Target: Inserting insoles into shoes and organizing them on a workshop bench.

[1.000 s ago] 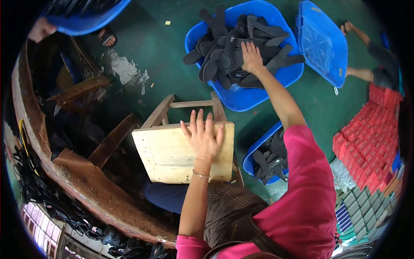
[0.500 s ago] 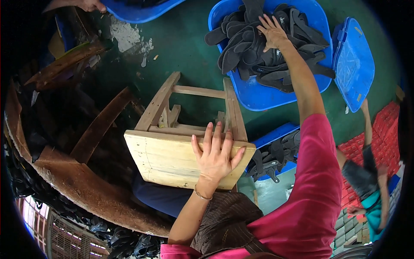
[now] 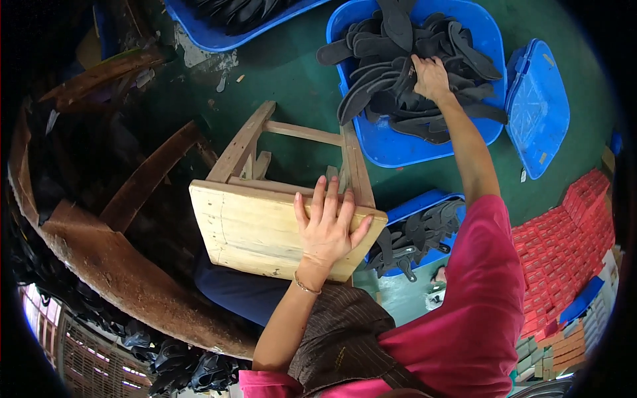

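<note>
Head view: left hand (image 3: 328, 229) flat on wooden stool (image 3: 259, 229), right hand (image 3: 431, 76) clutching black insoles (image 3: 398, 60), blue tub (image 3: 398, 142).

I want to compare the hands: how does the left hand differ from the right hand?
The left hand lies flat, fingers spread, on the wooden stool; the right hand reaches far out and curls its fingers into dark soles in the blue tub. The left wrist wears a bracelet. Both are bare.

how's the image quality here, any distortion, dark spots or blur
Head view: strong fisheye bend, a black vignette ringing the frame; the left side by the curved wooden edge sits in deep shadow; the wooden stool, left hand and right hand in the blue tub of dark soles are evenly lit and sharp.
</note>
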Demonstrator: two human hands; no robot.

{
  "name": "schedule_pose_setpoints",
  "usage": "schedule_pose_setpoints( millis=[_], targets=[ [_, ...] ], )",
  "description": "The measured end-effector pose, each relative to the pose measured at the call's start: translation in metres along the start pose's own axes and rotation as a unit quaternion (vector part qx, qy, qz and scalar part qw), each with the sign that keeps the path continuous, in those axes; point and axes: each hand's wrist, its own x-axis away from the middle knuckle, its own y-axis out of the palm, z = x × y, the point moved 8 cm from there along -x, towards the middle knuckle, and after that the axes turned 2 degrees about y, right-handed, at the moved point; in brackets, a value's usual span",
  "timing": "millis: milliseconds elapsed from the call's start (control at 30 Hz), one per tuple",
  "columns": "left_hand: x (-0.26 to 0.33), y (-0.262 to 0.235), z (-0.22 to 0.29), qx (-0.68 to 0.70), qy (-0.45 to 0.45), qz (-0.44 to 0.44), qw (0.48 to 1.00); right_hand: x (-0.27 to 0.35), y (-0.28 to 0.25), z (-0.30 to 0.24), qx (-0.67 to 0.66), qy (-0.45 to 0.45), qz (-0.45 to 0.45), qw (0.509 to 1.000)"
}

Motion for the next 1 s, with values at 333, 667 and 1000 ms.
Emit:
schedule_pose_setpoints(
  millis=[333,667,1000],
  targets=[
    [0.000,-0.009,0.002,0.032,0.017,0.033,0.999,0.137,-0.172,0.060,-0.083,0.058,0.304,0.947],
    [0.005,-0.031,-0.018,0.378,0.021,-0.027,0.925,0.220,-0.362,0.112,-0.031,0.136,0.386,0.912],
    [0.280,-0.118,-0.088,0.577,-0.173,0.132,0.787,0.243,-0.532,0.167,-0.137,0.087,0.332,0.929]
  ],
)
